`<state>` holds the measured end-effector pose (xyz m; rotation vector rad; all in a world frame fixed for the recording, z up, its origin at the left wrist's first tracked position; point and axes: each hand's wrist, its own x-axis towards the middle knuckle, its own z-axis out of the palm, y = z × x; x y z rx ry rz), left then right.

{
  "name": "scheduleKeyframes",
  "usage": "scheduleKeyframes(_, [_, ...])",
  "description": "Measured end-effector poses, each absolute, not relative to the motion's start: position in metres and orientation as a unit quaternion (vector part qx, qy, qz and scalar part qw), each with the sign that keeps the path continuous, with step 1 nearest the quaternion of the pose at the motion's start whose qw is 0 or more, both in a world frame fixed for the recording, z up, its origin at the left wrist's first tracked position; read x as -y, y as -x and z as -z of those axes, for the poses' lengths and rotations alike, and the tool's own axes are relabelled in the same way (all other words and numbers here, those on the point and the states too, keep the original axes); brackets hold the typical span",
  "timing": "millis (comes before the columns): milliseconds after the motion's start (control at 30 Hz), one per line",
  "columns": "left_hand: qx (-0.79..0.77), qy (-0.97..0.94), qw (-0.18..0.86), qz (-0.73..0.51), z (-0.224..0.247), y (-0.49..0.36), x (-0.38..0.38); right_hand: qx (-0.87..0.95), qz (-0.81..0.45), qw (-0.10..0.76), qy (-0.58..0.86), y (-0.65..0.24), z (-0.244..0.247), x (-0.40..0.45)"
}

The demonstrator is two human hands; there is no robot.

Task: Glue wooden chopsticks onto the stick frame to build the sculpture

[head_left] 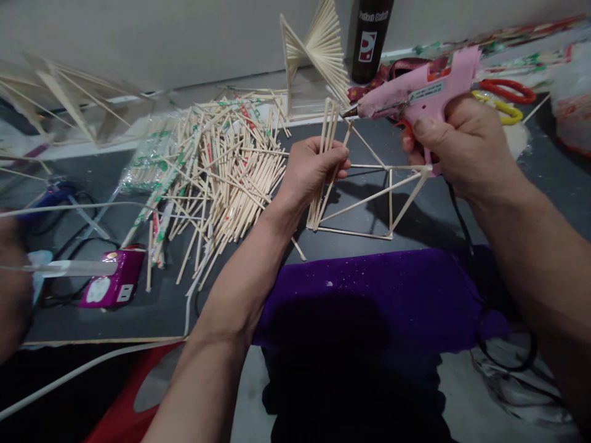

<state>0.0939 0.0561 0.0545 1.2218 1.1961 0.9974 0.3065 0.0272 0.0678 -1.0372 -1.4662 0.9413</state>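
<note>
My right hand [466,132] is wrapped round the handle of a pink hot glue gun [410,92]. The gun's nozzle points left, close to the upper ends of several upright wooden sticks. These sticks belong to an open stick frame [355,233] standing on the dark table. My left hand [318,166] is closed, pinching a wooden stick [333,178] beside the upright ones. Whether its fingers also grip the other uprights, I cannot tell. A large pile of loose wooden sticks [235,184] lies left of my left hand.
A finished-looking twisted stick structure [318,49] stands behind, beside a dark bottle [370,43]. Red-handled scissors [510,90] lie at right. A purple power socket block [113,280] and white cables are at left. Another person's arm [12,283] shows at the left edge. Purple cloth [369,277] covers the near edge.
</note>
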Motion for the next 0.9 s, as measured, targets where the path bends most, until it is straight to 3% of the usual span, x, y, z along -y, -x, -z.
scheduleKeyframes(900, [-0.495, -0.515, 0.555, -0.426, -0.053, -0.095, -0.055, 0.595, -0.42, 0.538, 0.425, -0.308, -0.068, -0.029])
